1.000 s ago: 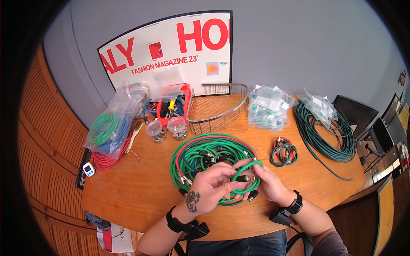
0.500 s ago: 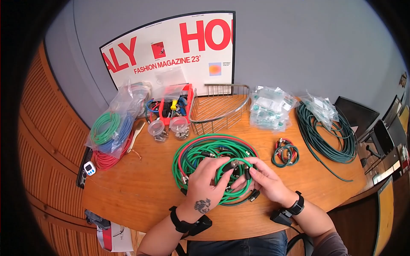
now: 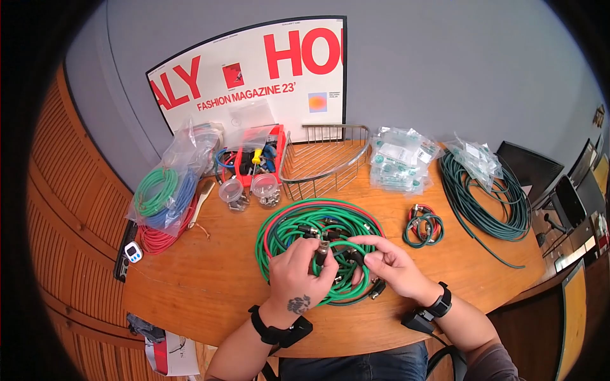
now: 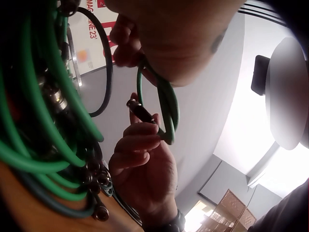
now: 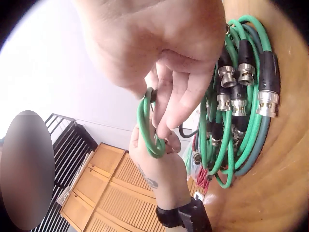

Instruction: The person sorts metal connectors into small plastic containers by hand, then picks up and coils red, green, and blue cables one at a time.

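Observation:
My left hand pinches a short coiled green cable near a black connector with a metal tip, which points up between thumb and fingers. My right hand grips the other side of that small coil near a second black connector. In the left wrist view the coil spans both hands, held off the table. Beneath and behind them lies a large pile of green cables with a red one among them. The right wrist view shows several metal-tipped connectors in the pile.
A small red and dark green coil lies right of the pile, with a large dark green coil beyond. Behind stand a wire basket, plastic bags, a red bin and small cups. Bagged cables lie left.
The connector at my left hand has turned from pointing right to upright. Both hands have moved slightly apart, and the small coil has shifted left with my left hand.

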A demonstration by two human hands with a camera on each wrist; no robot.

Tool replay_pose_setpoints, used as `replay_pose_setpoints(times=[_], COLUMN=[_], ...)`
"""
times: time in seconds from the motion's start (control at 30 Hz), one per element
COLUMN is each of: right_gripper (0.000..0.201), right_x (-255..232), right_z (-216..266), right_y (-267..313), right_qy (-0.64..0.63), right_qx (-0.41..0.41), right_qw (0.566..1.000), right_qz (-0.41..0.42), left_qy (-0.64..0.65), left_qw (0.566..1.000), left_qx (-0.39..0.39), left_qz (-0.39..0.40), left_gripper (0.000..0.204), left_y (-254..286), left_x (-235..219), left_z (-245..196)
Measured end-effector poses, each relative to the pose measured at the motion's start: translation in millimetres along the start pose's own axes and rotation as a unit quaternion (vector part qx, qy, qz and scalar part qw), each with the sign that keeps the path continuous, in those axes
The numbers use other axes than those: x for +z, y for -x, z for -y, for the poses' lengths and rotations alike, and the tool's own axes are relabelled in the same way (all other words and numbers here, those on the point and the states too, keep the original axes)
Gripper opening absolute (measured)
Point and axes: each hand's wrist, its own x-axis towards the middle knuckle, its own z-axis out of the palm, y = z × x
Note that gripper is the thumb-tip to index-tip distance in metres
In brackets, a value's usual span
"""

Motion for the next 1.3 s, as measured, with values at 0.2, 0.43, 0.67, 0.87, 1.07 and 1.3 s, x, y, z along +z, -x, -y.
replay_pose_setpoints(times=[0.2,0.43,0.67,0.87,1.07,1.3], right_gripper=[0.071,0.060,0.044,0.029,0.023,0.019], right_x=[9,0,4,0,-46,-129], right_z=[8,-3,-1,1,20,38], right_y=[3,0,-2,0,-1,19], right_qy=[-0.068,-0.021,-0.022,0.142,0.301,0.428], right_qx=[-0.027,0.003,-0.035,-0.067,-0.162,-0.051], right_qw=[0.997,0.999,0.997,0.978,0.899,0.815], right_qz=[0.024,-0.048,-0.073,-0.140,-0.274,-0.388], left_qy=[-0.038,0.002,0.045,0.045,0.062,0.041], left_qw=[0.999,0.999,0.999,0.999,0.998,0.999], left_qx=[0.003,0.051,-0.018,0.009,-0.004,-0.018], left_qz=[-0.009,-0.010,-0.001,0.014,0.000,-0.016], left_gripper=[0.019,0.017,0.022,0.026,0.022,0.015], left_y=[-5,-7,-4,-4,-9,-12], left_x=[-2,0,-1,-1,-5,-8], left_z=[-4,-2,-3,-6,-4,-3])
